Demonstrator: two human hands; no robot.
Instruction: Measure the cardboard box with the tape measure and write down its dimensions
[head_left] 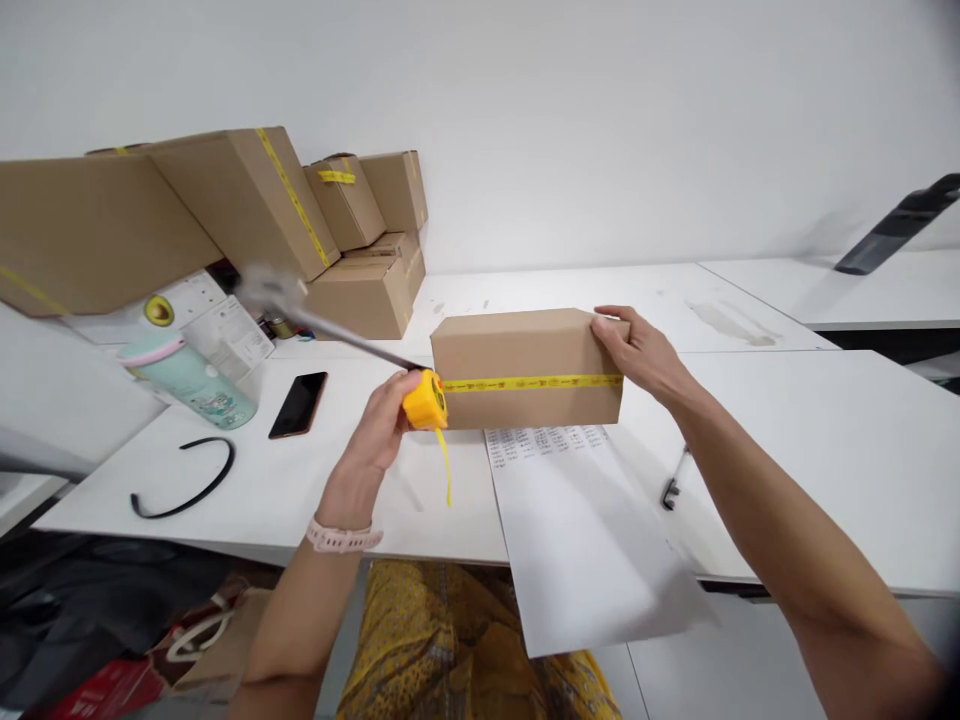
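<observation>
My left hand is closed around a yellow tape measure, held against the left end of a small cardboard box. A short yellow strip hangs down from the tape measure. Yellow printed tape runs along the box's long side. At the box's upper right corner, my right hand grips it with the thumb on the near face and the fingers behind. Under the box lies a white paper sheet with rows of writing, its lower part reaching past the table's front edge.
Several cardboard boxes are stacked at the back left. A blurred grey rod slants toward my left hand. On the left are a mint tumbler, a phone and a black curved band. A pen lies near my right forearm.
</observation>
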